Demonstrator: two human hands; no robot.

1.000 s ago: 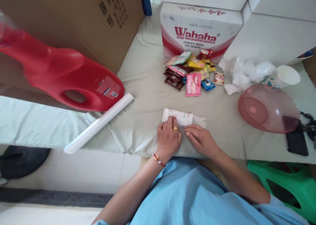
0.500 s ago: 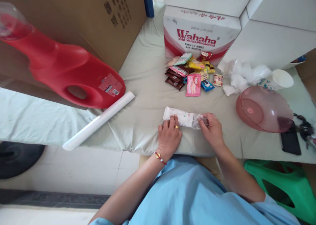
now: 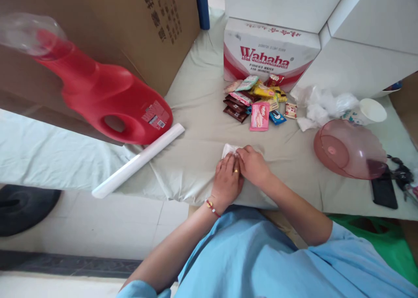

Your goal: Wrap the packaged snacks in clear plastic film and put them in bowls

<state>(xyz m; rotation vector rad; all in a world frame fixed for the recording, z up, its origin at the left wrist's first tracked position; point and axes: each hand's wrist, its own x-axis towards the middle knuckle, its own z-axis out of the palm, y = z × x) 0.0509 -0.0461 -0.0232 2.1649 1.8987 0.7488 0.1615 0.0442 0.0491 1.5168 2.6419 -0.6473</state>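
On the light green cloth in front of me lies a small white packet [image 3: 228, 149], wrapped in clear plastic and mostly covered by my hands. My left hand [image 3: 227, 178], with a ring and a bracelet, presses the packet down with its fingers bent over it. Close against those fingers, my right hand [image 3: 254, 164] is closed in a pinch on the clear plastic wrap [image 3: 260, 149] at the packet. What exactly lies between its fingertips is partly hidden.
A pile of wrapped snacks [image 3: 260, 116] lies before a Wahaba-style water box [image 3: 271, 56]. To the right are crumpled white plastic [image 3: 320, 106], a paper cup [image 3: 372, 111], a pink bowl [image 3: 346, 152] and a phone [image 3: 384, 191]. A white roll [image 3: 139, 160] and red bottle [image 3: 120, 102] are left.
My right hand has moved left from the packet's right end to beside my left hand, now covering most of the packet. The view has shifted slightly.
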